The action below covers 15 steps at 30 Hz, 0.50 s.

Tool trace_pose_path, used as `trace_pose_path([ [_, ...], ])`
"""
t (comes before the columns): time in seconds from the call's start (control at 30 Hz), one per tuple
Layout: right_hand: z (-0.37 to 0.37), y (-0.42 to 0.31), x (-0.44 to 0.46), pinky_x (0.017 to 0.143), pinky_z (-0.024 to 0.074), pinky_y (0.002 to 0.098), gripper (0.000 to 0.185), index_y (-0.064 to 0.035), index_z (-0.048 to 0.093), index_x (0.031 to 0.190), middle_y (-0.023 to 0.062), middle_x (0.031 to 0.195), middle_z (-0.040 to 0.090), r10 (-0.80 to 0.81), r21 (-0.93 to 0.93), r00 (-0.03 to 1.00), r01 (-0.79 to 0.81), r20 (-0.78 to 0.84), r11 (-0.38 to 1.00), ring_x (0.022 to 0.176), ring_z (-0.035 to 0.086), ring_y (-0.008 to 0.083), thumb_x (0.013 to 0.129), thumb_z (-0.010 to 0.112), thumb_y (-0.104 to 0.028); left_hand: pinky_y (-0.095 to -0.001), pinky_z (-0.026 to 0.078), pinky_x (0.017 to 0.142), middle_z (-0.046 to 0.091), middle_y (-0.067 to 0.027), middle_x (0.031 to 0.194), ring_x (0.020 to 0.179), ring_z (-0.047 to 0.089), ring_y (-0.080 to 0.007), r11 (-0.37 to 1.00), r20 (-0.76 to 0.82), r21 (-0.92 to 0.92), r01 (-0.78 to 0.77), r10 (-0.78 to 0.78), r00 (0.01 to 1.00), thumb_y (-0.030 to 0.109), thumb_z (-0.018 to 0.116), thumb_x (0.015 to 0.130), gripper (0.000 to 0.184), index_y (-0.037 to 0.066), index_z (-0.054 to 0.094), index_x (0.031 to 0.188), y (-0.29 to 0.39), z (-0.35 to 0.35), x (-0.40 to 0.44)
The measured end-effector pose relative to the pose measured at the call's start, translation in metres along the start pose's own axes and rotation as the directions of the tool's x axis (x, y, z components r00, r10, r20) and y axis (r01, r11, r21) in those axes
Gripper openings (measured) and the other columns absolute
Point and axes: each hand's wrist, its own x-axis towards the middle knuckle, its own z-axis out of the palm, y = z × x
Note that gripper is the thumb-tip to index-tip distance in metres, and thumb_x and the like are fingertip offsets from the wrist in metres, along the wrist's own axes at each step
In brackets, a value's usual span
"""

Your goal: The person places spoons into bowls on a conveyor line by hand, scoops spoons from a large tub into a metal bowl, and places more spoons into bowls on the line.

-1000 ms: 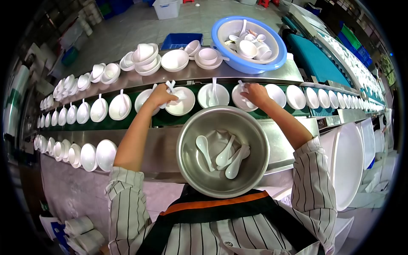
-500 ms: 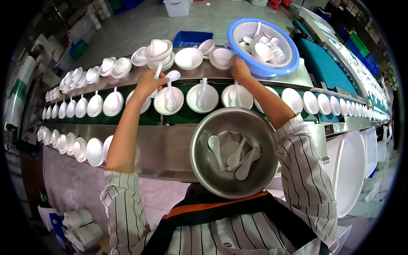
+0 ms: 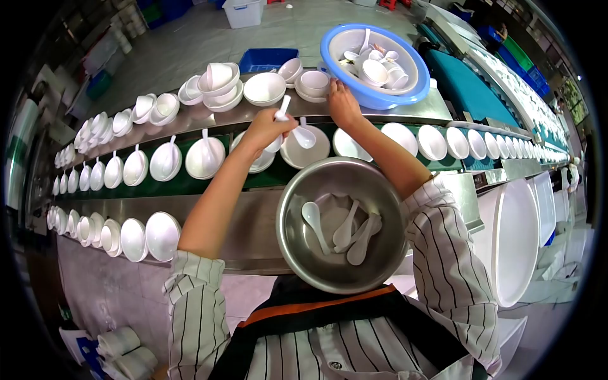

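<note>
White soup spoon [image 3: 305, 137] in the left hand [image 3: 267, 131]: the fingers close around its handle, its scoop projecting past the fingertips over a white bowl [image 3: 308, 156] on the green conveyor belt [image 3: 258, 180]. Right hand [image 3: 345, 107] — whether its fingers grip anything cannot be told — beside the blue basin [image 3: 382, 101]. Nearer the body, a steel mixing bowl [image 3: 382, 193] contains loose spoons [image 3: 314, 221].
</note>
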Motion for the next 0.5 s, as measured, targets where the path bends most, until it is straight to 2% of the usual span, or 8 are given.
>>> trace_pose_path([
  [0.07,-0.004,0.002,-0.009,0.091,0.0463,0.0384,0.049,0.0105,0.036,0.128,0.0268,0.127,0.045,-0.024,0.026,0.999,0.025,-0.038,0.999,0.116,0.048,0.0372,0.086,0.047,-0.012,-0.0227,0.041,0.052,0.057,-0.0011,0.063,0.055,0.052,-0.0076,0.998,-0.019,-0.032,-0.047,0.047,0.999,0.017,0.069,0.078,0.016,0.004,0.061,0.077,-0.007,0.012,0.020],
  [0.2,-0.026,-0.002,0.004,0.093,0.0437,0.0403,0.054,0.0082,0.032,0.132,0.0258,0.130,0.043,0.067,0.247,0.986,-0.103,0.153,0.963,0.114,0.049,0.0375,0.088,0.049,-0.020,-0.0228,0.039,0.046,0.058,-0.0023,0.060,0.050,0.052,-0.0089,0.998,0.050,0.056,0.008,-0.011,0.999,0.016,0.072,0.074,0.018,0.003,0.061,0.074,-0.018,0.041,0.050],
  [0.23,-0.020,-0.002,0.013,0.093,0.0438,0.0395,0.052,0.0081,0.034,0.130,0.0262,0.128,0.045,0.081,0.267,0.991,-0.106,0.104,0.958,0.110,0.052,0.0367,0.088,0.049,-0.020,-0.0238,0.040,0.048,0.057,-0.0026,0.059,0.051,0.052,-0.0098,0.993,0.038,0.113,0.024,-0.028,0.999,0.016,0.073,0.073,0.019,0.002,0.061,0.073,-0.024,0.047,0.057],
  [0.3,-0.016,-0.005,0.030,0.092,0.0440,0.0398,0.049,0.0077,0.040,0.126,0.0264,0.123,0.049,0.091,0.282,0.979,-0.141,0.181,0.949,0.109,0.053,0.0362,0.088,0.050,-0.022,-0.0255,0.040,0.050,0.058,-0.0039,0.060,0.052,0.053,-0.0113,0.989,0.043,0.137,0.055,-0.062,0.997,0.016,0.073,0.072,0.019,0.001,0.061,0.071,-0.035,0.053,0.064],
  [0.33,-0.013,-0.008,0.036,0.091,0.0439,0.0403,0.048,0.0074,0.042,0.123,0.0268,0.121,0.050,0.097,0.285,0.981,-0.143,0.167,0.948,0.108,0.053,0.0365,0.088,0.051,-0.024,-0.0285,0.041,0.050,0.058,-0.0071,0.061,0.053,0.054,-0.0149,0.991,-0.019,0.116,0.068,-0.066,0.998,0.014,0.074,0.068,0.022,-0.002,0.059,0.072,-0.036,0.056,0.063],
  [0.37,-0.008,-0.010,0.041,0.091,0.0437,0.0408,0.047,0.0072,0.044,0.121,0.0272,0.119,0.051,0.101,0.292,0.983,-0.143,0.154,0.946,0.107,0.054,0.0368,0.088,0.051,-0.025,-0.0297,0.042,0.051,0.059,-0.0079,0.064,0.055,0.055,-0.0156,0.986,-0.122,0.135,0.097,-0.081,0.989,0.015,0.075,0.068,0.028,-0.003,0.058,0.082,-0.039,0.058,0.061],
  [0.43,-0.001,-0.009,0.052,0.090,0.0433,0.0422,0.046,0.0075,0.048,0.117,0.0285,0.116,0.052,0.118,0.336,0.981,-0.165,0.156,0.927,0.105,0.054,0.0383,0.087,0.053,-0.027,-0.0305,0.043,0.052,0.060,-0.0087,0.067,0.056,0.055,-0.0155,0.973,-0.170,0.187,0.136,-0.104,0.980,0.017,0.075,0.069,0.034,-0.004,0.056,0.088,-0.033,0.056,0.053],
  [0.5,0.001,-0.011,0.064,0.089,0.0427,0.0441,0.048,0.0086,0.050,0.113,0.0303,0.112,0.053,0.147,0.413,0.970,-0.216,0.191,0.885,0.103,0.054,0.0407,0.086,0.054,-0.030,-0.0300,0.043,0.051,0.060,-0.0090,0.066,0.055,0.056,-0.0155,0.970,-0.152,0.216,0.115,-0.083,0.985,0.021,0.075,0.071,0.034,-0.003,0.055,0.086,-0.051,0.048,0.058],
])
